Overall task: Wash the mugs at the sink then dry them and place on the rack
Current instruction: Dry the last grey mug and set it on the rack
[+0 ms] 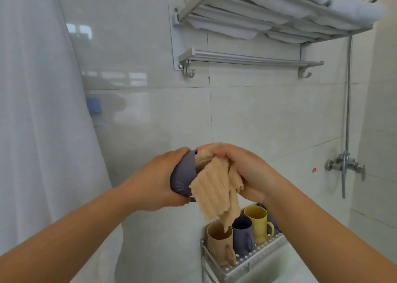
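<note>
The left hand [159, 179] grips a grey-purple mug [182, 175] held on its side in mid-air, base toward the camera, fingers curled round its body. The right hand [242, 171] grips a beige ribbed cloth [214, 188], with part of the cloth bunched against the mug's mouth; how far it goes inside cannot be told. The loose end of the cloth hangs down, and its lowest corner appears in front of the mugs below.

Below the hands a perforated metal rack [253, 259] is fixed to the tiled wall [150, 100]. It carries a beige mug [220, 239] at the left, a dark blue mug [242, 235] beside it and a yellow mug [257, 220] behind, all upright with mouths up and standing close together. A further dark object shows behind the yellow mug, largely hidden by the right forearm; it cannot be identified.

Higher on the wall, a metal towel shelf [257, 12] holds folded white towels [354, 5], with a towel bar [249, 59] and two hooks beneath. At the right, a shower valve [345, 164] is mounted on the wall, with a metal hose [349, 89] running up from it. A white curtain [38, 111] hangs at the left, and a small blue item [94, 105] sits on the wall just beside its edge.
</note>
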